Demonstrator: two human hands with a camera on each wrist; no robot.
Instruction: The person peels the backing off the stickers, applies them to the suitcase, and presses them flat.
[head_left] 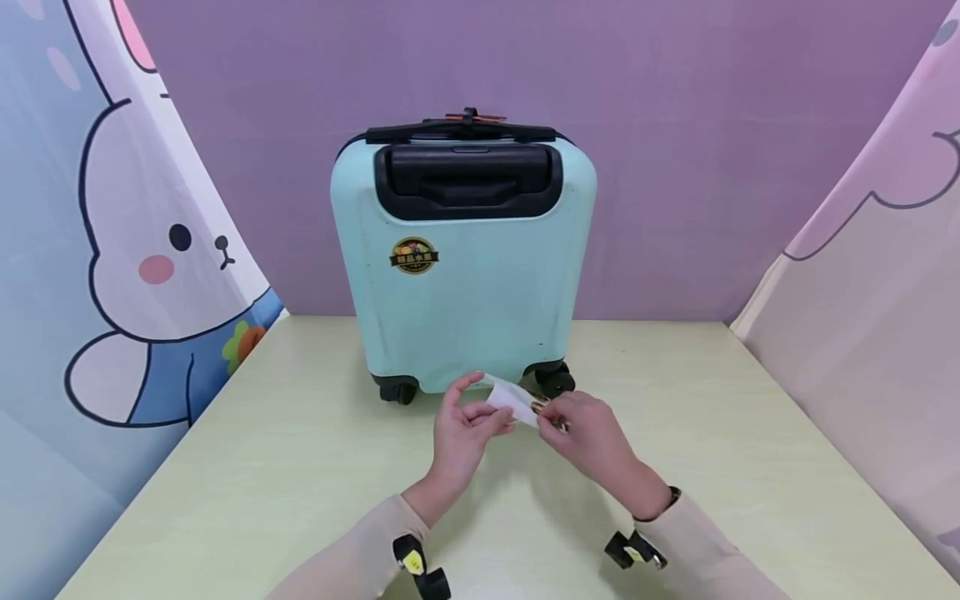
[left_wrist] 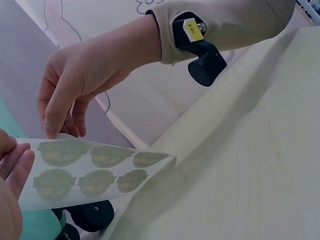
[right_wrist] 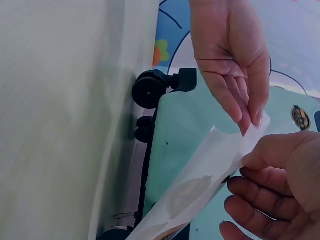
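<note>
A mint-green suitcase [head_left: 480,300] stands upright on the table, with one round black-and-gold sticker [head_left: 414,256] on its face. In front of its base, both hands hold a white sticker sheet [head_left: 512,402]. My left hand [head_left: 467,437] pinches the sheet's left end between thumb and fingers. My right hand [head_left: 594,433] pinches the sheet's edge from the other side. Oval sticker shapes in two rows show through the sheet [left_wrist: 80,170] in the left wrist view. Whether a sticker is lifted off the sheet I cannot tell.
The suitcase's black wheels [head_left: 555,379] rest on the pale tabletop [head_left: 675,383] just behind the hands. A black handle [head_left: 468,179] is set in its upper face. Purple cloth [head_left: 675,125] hangs behind, and a rabbit-print cloth [head_left: 150,208] hangs at the left.
</note>
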